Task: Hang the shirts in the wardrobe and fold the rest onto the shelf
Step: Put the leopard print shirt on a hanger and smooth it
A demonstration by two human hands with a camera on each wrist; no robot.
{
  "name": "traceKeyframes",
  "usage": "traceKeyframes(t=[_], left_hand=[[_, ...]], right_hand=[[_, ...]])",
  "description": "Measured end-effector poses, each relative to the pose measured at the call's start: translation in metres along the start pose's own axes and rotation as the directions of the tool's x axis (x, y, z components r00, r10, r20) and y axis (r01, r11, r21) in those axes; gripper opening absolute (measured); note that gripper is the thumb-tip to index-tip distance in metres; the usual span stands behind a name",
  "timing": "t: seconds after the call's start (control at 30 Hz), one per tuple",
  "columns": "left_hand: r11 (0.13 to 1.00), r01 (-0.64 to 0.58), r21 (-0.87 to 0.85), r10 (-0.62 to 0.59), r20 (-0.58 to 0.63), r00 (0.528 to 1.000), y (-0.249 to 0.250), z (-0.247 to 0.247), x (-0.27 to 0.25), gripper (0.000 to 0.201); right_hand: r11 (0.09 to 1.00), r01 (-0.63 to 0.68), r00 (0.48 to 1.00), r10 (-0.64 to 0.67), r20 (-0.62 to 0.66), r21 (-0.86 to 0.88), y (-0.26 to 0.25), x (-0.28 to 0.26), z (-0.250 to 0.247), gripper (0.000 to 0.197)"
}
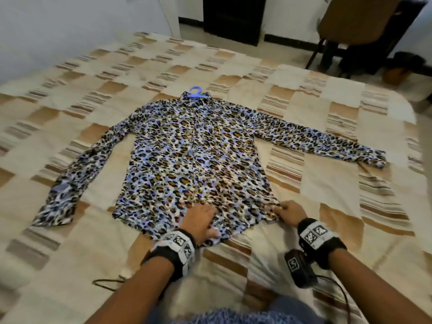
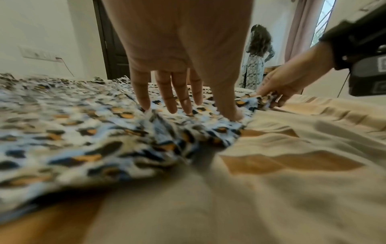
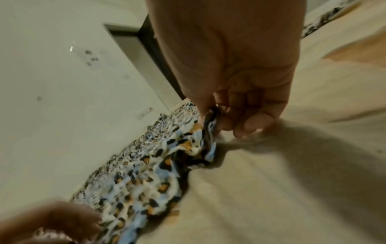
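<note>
hanger mostly under shirt

- Bed covered by a patchwork spread of cream, tan and striped squares, wrinkled near the front edge.
- Brown chair standing on the floor beyond the far right corner of the bed.
- Dark cabinet against the back wall, left of the chair.
- White wall along the left side.
- Switch plate set into the wall, seen in the left wrist view.
- Pale pink curtain beside a window.
</note>
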State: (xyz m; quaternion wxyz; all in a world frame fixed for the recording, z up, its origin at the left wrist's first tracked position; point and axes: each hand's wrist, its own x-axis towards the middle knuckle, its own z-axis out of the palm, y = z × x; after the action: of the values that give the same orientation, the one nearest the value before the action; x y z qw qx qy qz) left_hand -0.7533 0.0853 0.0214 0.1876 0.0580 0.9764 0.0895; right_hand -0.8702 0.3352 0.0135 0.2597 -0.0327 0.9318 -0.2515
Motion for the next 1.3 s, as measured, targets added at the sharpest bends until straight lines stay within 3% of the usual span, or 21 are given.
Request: traceKeyframes(t=[0.07,0.13,0.23,0.3,0.4,0.47,0.53,0.63,0.73,0.8,0.87,0.97,1.07,1.13,1.2,1.3], left_hand=[[1.000,0.008,0.030,-0.009,0.017,1.000,0.015,0.013,-0.004,0.080],[0.994,0.058,0.093,-0.061,0.030,0.998,0.026,0.027,-0.006,0.082],[0.988,0.099,0.119,-0.107,0.065,0.992,0.030,0.028,-0.006,0.057],[0.994,0.062,0.087,-0.067,0.051,0.996,0.027,0.023,-0.009,0.034],[1.000,0.001,0.020,-0.003,0.123,0.992,0.022,0.020,-0.013,0.026],[0.997,-0.003,-0.075,0.012,0.114,0.993,0.021,0.016,-0.015,0.028],[0.992,-0.002,-0.123,0.009,0.057,0.998,0.020,0.011,-0.018,0.021],[0.986,-0.012,-0.166,0.009,-0.023,1.000,0.006,0.001,-0.023,0.018],[0.974,0.098,-0.206,-0.131,-0.154,0.979,-0.032,-0.008,-0.038,0.017],[0.941,0.244,-0.235,-0.289,-0.177,0.941,-0.070,-0.009,-0.053,0.018],[0.876,0.390,-0.282,-0.448,-0.180,0.876,-0.109,-0.009,-0.069,0.025],[0.784,0.527,-0.329,-0.604,-0.205,0.770,-0.154,0.000,-0.087,0.038],[0.725,0.549,-0.416,-0.653,-0.162,0.740,-0.182,0.019,-0.091,0.050],[0.709,0.519,-0.478,-0.655,-0.173,0.736,-0.193,0.032,-0.089,0.048],[0.708,0.472,-0.525,-0.651,-0.227,0.724,-0.198,0.040,-0.087,0.039],[0.687,0.382,-0.618,-0.657,-0.303,0.690,-0.202,0.043,-0.085,0.021]], right_hand=[[0.994,-0.008,1.000,0.010,-0.023,0.109,-0.002,-0.006,-0.001,0.041],[0.960,-0.067,0.997,0.055,0.051,0.272,-0.003,-0.015,-0.001,0.036],[0.898,-0.164,0.980,0.102,0.168,0.408,-0.007,-0.025,-0.011,0.028],[0.890,-0.191,0.977,0.130,0.171,0.414,-0.007,-0.028,-0.023,0.028],[0.906,-0.215,0.972,0.164,0.167,0.364,0.002,-0.020,-0.042,0.026],[0.951,-0.220,0.969,0.186,0.165,0.216,0.008,-0.011,-0.040,0.030],[0.981,-0.187,0.971,0.192,0.141,-0.045,0.013,-0.003,-0.027,0.032],[0.873,-0.132,0.984,0.171,0.042,-0.470,0.001,-0.011,-0.012,0.025],[0.770,-0.113,0.991,0.040,-0.129,-0.628,-0.025,-0.023,-0.004,0.034],[0.732,0.015,0.989,-0.113,-0.100,-0.681,-0.049,-0.027,0.007,0.040],[0.734,0.249,0.954,-0.299,0.028,-0.632,-0.080,-0.031,0.022,0.027],[0.668,0.540,0.840,-0.471,0.270,-0.513,-0.131,-0.042,0.048,0.022],[0.545,0.726,0.688,-0.579,0.438,-0.420,-0.167,-0.059,0.092,0.025],[0.432,0.775,0.632,-0.556,0.540,-0.462,-0.178,-0.068,0.125,0.033],[0.320,0.762,0.639,-0.512,0.573,-0.564,-0.182,-0.074,0.150,0.036],[0.254,0.713,0.662,-0.550,0.509,-0.653,-0.185,-0.077,0.165,0.020]])
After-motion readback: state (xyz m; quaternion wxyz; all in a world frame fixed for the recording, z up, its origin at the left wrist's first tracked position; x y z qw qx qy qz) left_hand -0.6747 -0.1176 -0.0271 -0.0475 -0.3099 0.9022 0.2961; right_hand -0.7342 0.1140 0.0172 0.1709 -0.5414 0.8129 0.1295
